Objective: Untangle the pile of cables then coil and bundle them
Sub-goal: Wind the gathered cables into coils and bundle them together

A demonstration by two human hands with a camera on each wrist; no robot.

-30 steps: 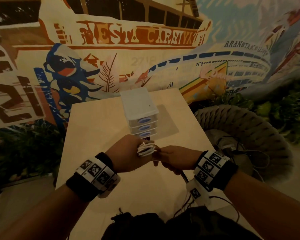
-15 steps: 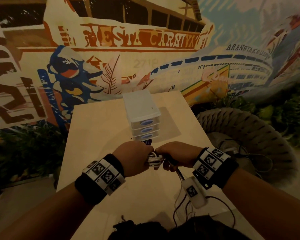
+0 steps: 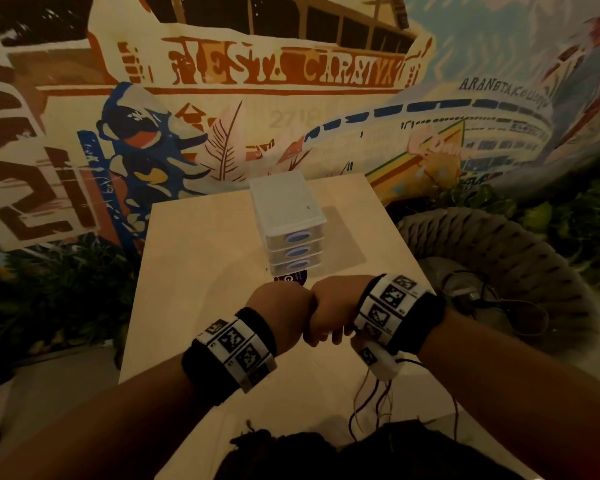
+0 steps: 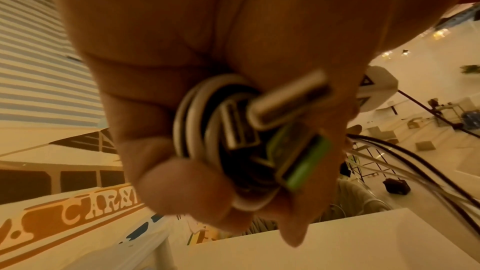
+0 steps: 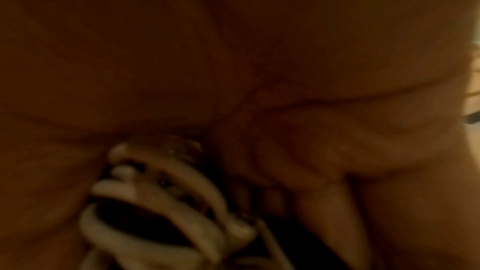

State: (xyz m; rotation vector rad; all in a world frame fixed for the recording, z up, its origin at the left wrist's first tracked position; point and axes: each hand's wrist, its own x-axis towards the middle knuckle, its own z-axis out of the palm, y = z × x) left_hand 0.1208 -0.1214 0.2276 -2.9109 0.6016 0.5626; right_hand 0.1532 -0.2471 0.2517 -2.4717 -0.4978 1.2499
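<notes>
- Table is the pale wooden one against the mural wall, and both hands work above its near end, probably so anything dropped lands on the top and not on the floor.
- Drawer unit, white plastic with three blue-handled drawers, stands at the far middle of the table, well apart from the hands. My guess is finished bundles go in there, can't confirm.
- Left hand is fisted tight around the white cable coil. The left wrist view shows the loops stacked against the palm with fingers curled round them, which looks like it's there to stop the coil springing open.
- Right hand is butted right up against the left, fingers curled on the same coil. It reads to me as the wrapping or cinching hand, though that view is dark and blurry.
- Loose cables, thin dark ones, hang below the right wrist toward the table edge, not yet coiled.
- USB plugs stick out of the coil's middle, one with a green insert, likely tucked in there so the ends don't dangle.
</notes>
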